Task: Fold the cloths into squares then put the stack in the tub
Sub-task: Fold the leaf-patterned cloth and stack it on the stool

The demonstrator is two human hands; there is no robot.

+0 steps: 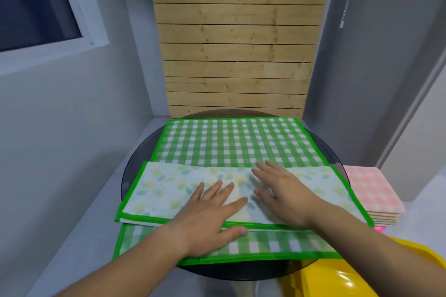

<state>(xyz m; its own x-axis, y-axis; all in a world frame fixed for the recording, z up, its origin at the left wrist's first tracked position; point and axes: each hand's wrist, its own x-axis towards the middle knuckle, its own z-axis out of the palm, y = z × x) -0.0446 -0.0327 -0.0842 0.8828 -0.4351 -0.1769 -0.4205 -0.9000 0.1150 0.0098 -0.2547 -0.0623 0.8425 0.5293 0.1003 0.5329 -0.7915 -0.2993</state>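
Fold 1 in hand: left hand (pixel 207 219) and right hand (pixel 282 190), both flat, press the cloth (pixel 231 142) (tub (pixel 342 279) waits). Next: halve again.

Cool, even, diffuse indoor light fills the scene, leaving only faint soft shadows beneath the left hand (pixel 210 222) and along the folded edge of the green cloth (pixel 236 142), while the window (pixel 36 7) at upper left reads dark. A bright specular glare sits on the glossy yellow tub (pixel 342 277) at lower right. Wide-angle distortion bows the wall lines and the wooden panel (pixel 236 43) outward toward the frame edges, and the fingers of the right hand (pixel 287 190) are softened by blur.
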